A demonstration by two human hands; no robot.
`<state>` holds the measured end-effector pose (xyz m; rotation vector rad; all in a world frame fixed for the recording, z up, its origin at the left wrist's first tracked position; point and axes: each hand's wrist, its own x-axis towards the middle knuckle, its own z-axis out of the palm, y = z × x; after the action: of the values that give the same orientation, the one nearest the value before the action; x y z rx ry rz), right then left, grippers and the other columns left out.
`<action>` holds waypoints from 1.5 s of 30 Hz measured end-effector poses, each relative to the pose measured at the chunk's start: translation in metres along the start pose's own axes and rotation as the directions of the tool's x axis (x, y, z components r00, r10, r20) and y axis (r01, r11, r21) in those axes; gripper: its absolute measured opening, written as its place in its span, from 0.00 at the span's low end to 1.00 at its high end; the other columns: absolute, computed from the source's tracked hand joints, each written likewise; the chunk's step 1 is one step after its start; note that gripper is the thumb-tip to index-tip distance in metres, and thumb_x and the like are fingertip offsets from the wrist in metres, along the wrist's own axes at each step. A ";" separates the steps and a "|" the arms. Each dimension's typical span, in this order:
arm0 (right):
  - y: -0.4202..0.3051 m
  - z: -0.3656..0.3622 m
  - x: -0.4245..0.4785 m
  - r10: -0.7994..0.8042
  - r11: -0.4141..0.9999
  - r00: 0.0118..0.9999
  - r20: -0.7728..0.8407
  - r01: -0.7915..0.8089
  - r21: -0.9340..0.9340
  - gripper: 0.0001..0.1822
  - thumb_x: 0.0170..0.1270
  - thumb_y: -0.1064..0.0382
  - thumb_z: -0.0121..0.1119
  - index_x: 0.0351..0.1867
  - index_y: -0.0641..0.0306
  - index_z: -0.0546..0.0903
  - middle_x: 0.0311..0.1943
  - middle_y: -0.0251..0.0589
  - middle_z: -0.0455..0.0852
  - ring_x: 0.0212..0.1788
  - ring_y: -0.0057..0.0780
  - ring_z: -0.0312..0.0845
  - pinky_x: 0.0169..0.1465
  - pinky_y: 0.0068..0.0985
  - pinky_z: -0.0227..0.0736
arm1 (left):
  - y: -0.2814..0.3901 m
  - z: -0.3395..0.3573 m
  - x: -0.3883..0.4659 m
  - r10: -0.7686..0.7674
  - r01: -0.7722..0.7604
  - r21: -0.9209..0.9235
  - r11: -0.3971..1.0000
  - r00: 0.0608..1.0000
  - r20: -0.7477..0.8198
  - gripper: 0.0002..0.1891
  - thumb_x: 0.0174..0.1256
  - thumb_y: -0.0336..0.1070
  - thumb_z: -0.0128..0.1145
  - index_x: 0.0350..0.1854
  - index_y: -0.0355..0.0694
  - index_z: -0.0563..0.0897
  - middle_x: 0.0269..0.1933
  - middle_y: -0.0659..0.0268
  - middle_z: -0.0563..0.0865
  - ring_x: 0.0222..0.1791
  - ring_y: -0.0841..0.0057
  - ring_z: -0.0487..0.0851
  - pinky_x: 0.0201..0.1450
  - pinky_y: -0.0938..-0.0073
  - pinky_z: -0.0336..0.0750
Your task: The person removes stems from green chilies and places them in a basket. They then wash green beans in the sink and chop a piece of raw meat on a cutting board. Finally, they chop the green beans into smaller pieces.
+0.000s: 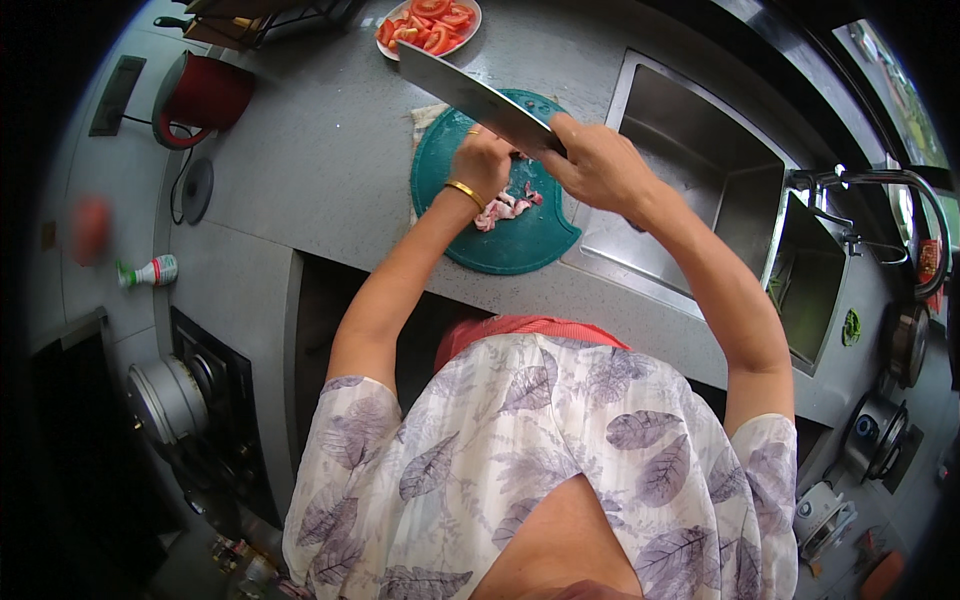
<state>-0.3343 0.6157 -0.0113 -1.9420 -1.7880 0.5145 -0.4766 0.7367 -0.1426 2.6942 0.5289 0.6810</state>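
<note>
My right hand (600, 161) grips the handle of a cleaver (480, 97). Its broad blade is raised at a slant above a round teal cutting board (525, 251) and points to the upper left. On the board my left hand (484, 161) is curled, its fingers bent around a bit of raw meat (523, 156) that is mostly hidden by the hand and blade. Cut pieces of raw meat (499, 214) lie nearer to me, just below the left hand. A folded cloth (425, 120) shows under the board's left edge.
A plate of cut tomatoes (431, 26) stands beyond the blade tip. The metal sink (675, 127) with its faucet (919, 180) adjoins the board on the right. At left are a red kettle (206, 94), a spray bottle (157, 270) and a pot (169, 397) on the stove.
</note>
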 end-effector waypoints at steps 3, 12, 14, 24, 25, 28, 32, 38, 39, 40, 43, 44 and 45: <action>0.007 0.014 -0.023 0.080 0.996 0.997 0.015 -0.081 0.030 0.14 0.60 0.57 0.53 0.32 0.67 0.68 0.22 0.58 0.79 0.27 0.59 0.75 0.31 0.48 0.67 | -0.012 -0.019 -0.008 -0.134 0.136 -0.183 0.974 0.991 0.024 0.07 0.48 0.24 0.53 0.28 0.40 0.83 0.35 0.57 0.81 0.39 0.59 0.78 0.43 0.65 0.74; 0.009 0.042 -0.107 0.042 0.992 0.978 0.203 -0.018 -0.123 0.08 0.60 0.65 0.50 0.35 0.66 0.66 0.22 0.53 0.79 0.23 0.52 0.77 0.25 0.45 0.69 | 0.042 -0.021 -0.086 -0.337 0.298 -0.234 0.925 0.930 -0.147 0.13 0.48 0.30 0.63 0.39 0.38 0.80 0.39 0.60 0.82 0.40 0.61 0.79 0.46 0.66 0.70; 0.004 0.047 -0.113 0.038 0.989 0.975 0.220 -0.005 -0.149 0.08 0.58 0.68 0.50 0.35 0.67 0.66 0.22 0.54 0.78 0.23 0.51 0.78 0.24 0.42 0.71 | 0.038 -0.011 -0.093 -0.327 0.297 -0.178 0.938 0.929 -0.171 0.14 0.46 0.29 0.64 0.38 0.39 0.80 0.40 0.60 0.82 0.40 0.62 0.78 0.46 0.66 0.69; 0.008 0.076 -0.096 0.125 0.992 0.954 0.274 -0.111 -0.066 0.08 0.56 0.70 0.51 0.34 0.68 0.65 0.16 0.51 0.78 0.21 0.49 0.77 0.23 0.41 0.71 | 0.037 0.004 -0.090 -0.273 0.235 -0.166 0.958 0.921 -0.277 0.11 0.44 0.26 0.63 0.34 0.39 0.81 0.34 0.61 0.82 0.35 0.62 0.78 0.41 0.67 0.71; 0.009 0.081 -0.089 0.126 0.990 0.958 0.259 -0.107 -0.088 0.08 0.56 0.70 0.51 0.33 0.68 0.65 0.15 0.50 0.78 0.20 0.49 0.77 0.22 0.41 0.70 | 0.037 0.004 -0.091 -0.283 0.243 -0.172 0.955 0.918 -0.276 0.11 0.44 0.26 0.63 0.33 0.38 0.81 0.33 0.61 0.82 0.34 0.62 0.78 0.41 0.67 0.71; 0.002 0.099 -0.049 0.079 0.996 0.986 0.146 -0.084 0.031 0.10 0.60 0.66 0.51 0.34 0.69 0.63 0.20 0.55 0.79 0.25 0.55 0.78 0.27 0.46 0.71 | 0.037 0.003 -0.090 -0.238 0.198 -0.172 0.965 0.937 -0.255 0.09 0.44 0.27 0.63 0.30 0.40 0.80 0.30 0.62 0.80 0.31 0.63 0.77 0.39 0.66 0.71; -0.012 0.113 0.005 -0.002 0.999 0.989 0.151 0.007 -0.033 0.10 0.55 0.67 0.54 0.33 0.68 0.66 0.21 0.55 0.81 0.26 0.51 0.80 0.26 0.40 0.74 | 0.032 0.003 -0.097 -0.191 0.171 -0.100 0.980 0.946 -0.263 0.09 0.44 0.28 0.64 0.30 0.40 0.80 0.27 0.63 0.78 0.30 0.63 0.76 0.37 0.67 0.70; -0.019 0.081 0.008 -0.038 0.991 0.969 0.244 0.067 -0.113 0.09 0.55 0.67 0.54 0.32 0.68 0.67 0.22 0.56 0.81 0.26 0.51 0.81 0.27 0.40 0.75 | 0.046 -0.002 -0.097 -0.455 0.319 -0.395 0.861 0.830 -0.322 0.16 0.44 0.29 0.63 0.39 0.36 0.77 0.33 0.58 0.78 0.34 0.60 0.78 0.40 0.66 0.73; -0.022 0.074 -0.001 -0.010 0.993 0.968 0.253 0.040 -0.114 0.09 0.55 0.66 0.54 0.32 0.68 0.68 0.22 0.56 0.81 0.26 0.51 0.81 0.27 0.40 0.75 | 0.047 0.002 -0.102 -0.561 0.361 -0.512 0.779 0.766 -0.313 0.17 0.45 0.29 0.62 0.40 0.35 0.76 0.35 0.56 0.78 0.34 0.59 0.78 0.40 0.66 0.73; -0.023 0.069 -0.012 -0.002 0.994 0.972 0.234 0.027 -0.103 0.09 0.56 0.66 0.53 0.32 0.68 0.67 0.21 0.56 0.81 0.25 0.52 0.80 0.27 0.41 0.74 | 0.046 -0.007 -0.096 -0.417 0.301 -0.326 0.896 0.821 -0.390 0.16 0.47 0.28 0.60 0.40 0.33 0.75 0.39 0.52 0.77 0.36 0.56 0.77 0.40 0.63 0.75; -0.022 0.054 -0.047 0.017 0.996 0.976 0.215 0.003 -0.093 0.09 0.58 0.66 0.52 0.33 0.68 0.66 0.19 0.55 0.80 0.23 0.52 0.79 0.26 0.42 0.73 | 0.041 -0.010 -0.099 -0.345 0.292 -0.197 0.936 0.874 -0.343 0.13 0.50 0.28 0.62 0.37 0.35 0.75 0.37 0.55 0.78 0.38 0.61 0.78 0.41 0.66 0.74; -0.023 0.051 -0.058 0.028 0.994 0.971 0.237 -0.002 -0.108 0.09 0.59 0.66 0.51 0.33 0.68 0.66 0.19 0.54 0.80 0.23 0.53 0.79 0.25 0.42 0.72 | 0.038 -0.008 -0.099 -0.303 0.247 -0.190 0.950 0.873 -0.382 0.10 0.48 0.26 0.61 0.33 0.36 0.76 0.32 0.58 0.77 0.33 0.61 0.76 0.37 0.65 0.72; -0.022 0.047 -0.068 0.053 0.992 0.966 0.254 -0.021 -0.128 0.09 0.60 0.66 0.51 0.33 0.68 0.66 0.18 0.54 0.79 0.22 0.53 0.78 0.25 0.43 0.71 | 0.037 -0.004 -0.099 -0.286 0.232 -0.182 0.955 0.883 -0.373 0.09 0.47 0.25 0.61 0.32 0.37 0.76 0.30 0.59 0.77 0.32 0.62 0.76 0.36 0.65 0.72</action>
<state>-0.3849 0.5529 -0.0396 -2.0753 -1.9872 0.7111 -0.5497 0.6636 -0.1636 2.3042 0.8918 1.1453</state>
